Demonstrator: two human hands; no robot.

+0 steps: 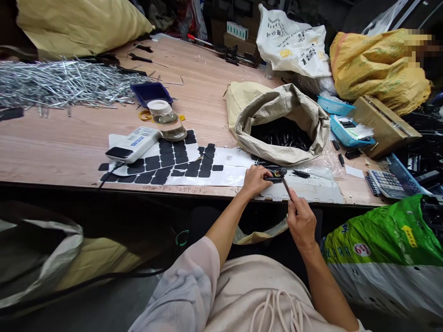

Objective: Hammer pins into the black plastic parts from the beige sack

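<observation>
My right hand (302, 216) is wrapped round the handle of a small hammer (285, 180), whose dark head is raised over the front edge of the table. Just left of it, my left hand (256, 180) pinches a small black part (275, 179) low against the work surface. The hammer's head overlaps this part in view, so I cannot tell whether they touch. Another black piece (301, 174) lies to the right on a pale board (311, 189). Behind both hands stands an open woven sack (242, 122) with many black parts inside.
A heap of thin metal rods (65, 83) covers the table's far left. Nearer are a glass jar (169, 123), a dark blue tray (151, 94), a white power bank (134, 144) and sheets of black stickers (152, 163). On the right are a calculator (387, 182) and a green sack (377, 221).
</observation>
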